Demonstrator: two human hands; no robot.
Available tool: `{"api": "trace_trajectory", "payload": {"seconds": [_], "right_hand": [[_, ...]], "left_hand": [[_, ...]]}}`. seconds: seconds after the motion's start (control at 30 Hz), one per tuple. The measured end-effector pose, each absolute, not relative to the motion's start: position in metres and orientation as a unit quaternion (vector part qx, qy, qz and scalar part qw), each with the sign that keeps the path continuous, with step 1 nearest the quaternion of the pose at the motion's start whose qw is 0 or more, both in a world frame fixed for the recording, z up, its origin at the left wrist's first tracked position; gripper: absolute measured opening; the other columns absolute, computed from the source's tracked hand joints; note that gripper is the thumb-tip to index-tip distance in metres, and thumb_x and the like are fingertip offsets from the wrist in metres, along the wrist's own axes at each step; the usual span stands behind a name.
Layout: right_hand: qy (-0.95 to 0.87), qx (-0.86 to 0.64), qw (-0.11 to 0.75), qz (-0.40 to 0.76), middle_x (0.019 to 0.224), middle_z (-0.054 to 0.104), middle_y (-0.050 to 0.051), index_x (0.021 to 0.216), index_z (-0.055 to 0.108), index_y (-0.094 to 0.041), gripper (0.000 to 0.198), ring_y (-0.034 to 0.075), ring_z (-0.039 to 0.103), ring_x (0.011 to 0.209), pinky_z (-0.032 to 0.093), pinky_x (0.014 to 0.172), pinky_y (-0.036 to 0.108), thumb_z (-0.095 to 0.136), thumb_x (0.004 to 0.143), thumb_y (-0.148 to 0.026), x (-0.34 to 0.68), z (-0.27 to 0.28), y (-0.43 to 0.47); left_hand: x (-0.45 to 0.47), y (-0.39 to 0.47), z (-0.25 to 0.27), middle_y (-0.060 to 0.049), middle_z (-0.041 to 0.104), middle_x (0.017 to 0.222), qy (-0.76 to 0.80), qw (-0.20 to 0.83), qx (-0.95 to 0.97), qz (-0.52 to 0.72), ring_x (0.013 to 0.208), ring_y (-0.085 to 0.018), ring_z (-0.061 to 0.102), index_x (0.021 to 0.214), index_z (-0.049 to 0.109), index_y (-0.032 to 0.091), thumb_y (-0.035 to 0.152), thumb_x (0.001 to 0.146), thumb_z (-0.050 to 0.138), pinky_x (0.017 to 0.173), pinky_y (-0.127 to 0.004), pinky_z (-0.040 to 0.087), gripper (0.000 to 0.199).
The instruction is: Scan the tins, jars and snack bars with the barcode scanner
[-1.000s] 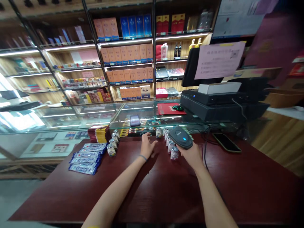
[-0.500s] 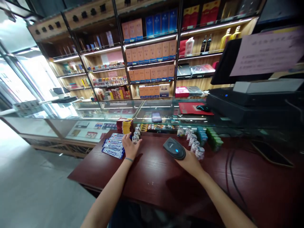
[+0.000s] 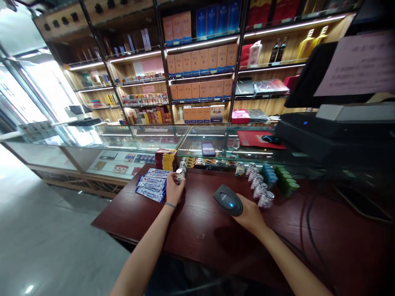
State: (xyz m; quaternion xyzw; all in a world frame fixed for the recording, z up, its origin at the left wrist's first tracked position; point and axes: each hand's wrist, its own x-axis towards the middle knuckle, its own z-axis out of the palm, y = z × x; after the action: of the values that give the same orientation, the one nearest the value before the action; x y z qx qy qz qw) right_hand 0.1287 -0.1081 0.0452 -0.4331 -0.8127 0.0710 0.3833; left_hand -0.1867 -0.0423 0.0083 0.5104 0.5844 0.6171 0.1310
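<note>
My right hand point(image 3: 251, 216) holds a dark barcode scanner point(image 3: 228, 200) with a blue light, raised a little above the dark red wooden counter point(image 3: 210, 234). My left hand point(image 3: 174, 190) is closed around a small clear jar point(image 3: 180, 175), the nearest of a short row of jars by the glass case. To the left of that hand lie blue-and-white packets point(image 3: 152, 184) and a stack of red and yellow packs point(image 3: 166, 159). A second row of small jars point(image 3: 259, 190) stands just right of the scanner.
Blue and green tubs point(image 3: 279, 181) sit behind the right-hand jars. A glass display case point(image 3: 129, 142) runs along the counter's far edge. A black till and monitor point(image 3: 327, 123) stand at the right, with cables point(image 3: 311, 242) on the wood. Stocked shelves point(image 3: 197, 61) fill the back wall.
My left hand moved left from the counter's middle to the left row of jars and closed on one. The scanner stayed in my right hand and dropped slightly. The view swung left.
</note>
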Motion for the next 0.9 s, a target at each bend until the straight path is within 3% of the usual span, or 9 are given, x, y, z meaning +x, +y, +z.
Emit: {"api": "trace_trajectory", "payload": {"seconds": [0.2,0.3,0.4,0.6,0.8,0.9], "right_hand": [[-0.820,-0.467,0.320,0.076,0.086,0.075,0.002,0.111,0.057,-0.026,0.036,0.026,0.073,0.077,0.050,0.061,0.029,0.057,0.074,-0.027,0.131,0.039,-0.110],[-0.829,-0.469,0.300,0.061,0.087,0.075,0.002,0.121,0.050,-0.025,0.048,0.027,0.073,0.076,0.047,0.059,0.029,0.057,0.074,-0.025,0.129,0.037,-0.112],[-0.848,-0.449,0.278,0.039,0.083,0.074,0.002,0.124,0.044,-0.023,0.055,0.027,0.073,0.073,0.045,0.058,0.028,0.058,0.070,-0.023,0.126,0.039,-0.114],[-0.873,-0.417,0.250,0.045,0.074,0.071,-0.001,0.102,0.047,-0.025,0.036,0.023,0.071,0.067,0.039,0.054,0.025,0.056,0.067,-0.018,0.125,0.046,-0.117],[-0.859,-0.438,0.258,0.058,0.079,0.073,0.000,0.112,0.046,-0.026,0.048,0.025,0.072,0.069,0.041,0.055,0.026,0.058,0.067,-0.021,0.128,0.047,-0.116],[-0.854,-0.442,0.265,0.066,0.079,0.073,0.001,0.114,0.046,-0.025,0.049,0.026,0.072,0.072,0.043,0.057,0.026,0.058,0.067,-0.021,0.130,0.048,-0.116]], "left_hand": [[-0.171,-0.046,0.020,-0.013,0.064,0.123,0.423,0.417,0.440,0.674,0.108,-0.023,0.064,0.124,0.053,0.019,0.042,0.076,0.072,0.088,-0.037,0.054,0.056],[-0.167,-0.049,0.021,-0.013,0.064,0.128,0.406,0.497,0.401,0.653,0.108,-0.025,0.065,0.128,0.057,0.019,0.041,0.073,0.077,0.084,-0.035,0.055,0.063],[-0.166,-0.052,0.020,-0.012,0.064,0.128,0.415,0.520,0.396,0.633,0.106,-0.024,0.066,0.130,0.059,0.020,0.039,0.072,0.079,0.079,-0.030,0.056,0.064],[-0.165,-0.050,0.016,-0.010,0.062,0.132,0.423,0.518,0.386,0.635,0.110,-0.024,0.064,0.126,0.064,0.021,0.039,0.072,0.080,0.082,-0.033,0.056,0.059],[-0.164,-0.052,0.021,-0.011,0.065,0.127,0.420,0.519,0.409,0.622,0.104,-0.023,0.066,0.129,0.061,0.021,0.039,0.072,0.079,0.079,-0.030,0.056,0.062],[-0.163,-0.056,0.028,-0.011,0.065,0.123,0.399,0.526,0.419,0.623,0.104,-0.023,0.066,0.138,0.050,0.024,0.038,0.073,0.078,0.078,-0.030,0.056,0.072]]}}
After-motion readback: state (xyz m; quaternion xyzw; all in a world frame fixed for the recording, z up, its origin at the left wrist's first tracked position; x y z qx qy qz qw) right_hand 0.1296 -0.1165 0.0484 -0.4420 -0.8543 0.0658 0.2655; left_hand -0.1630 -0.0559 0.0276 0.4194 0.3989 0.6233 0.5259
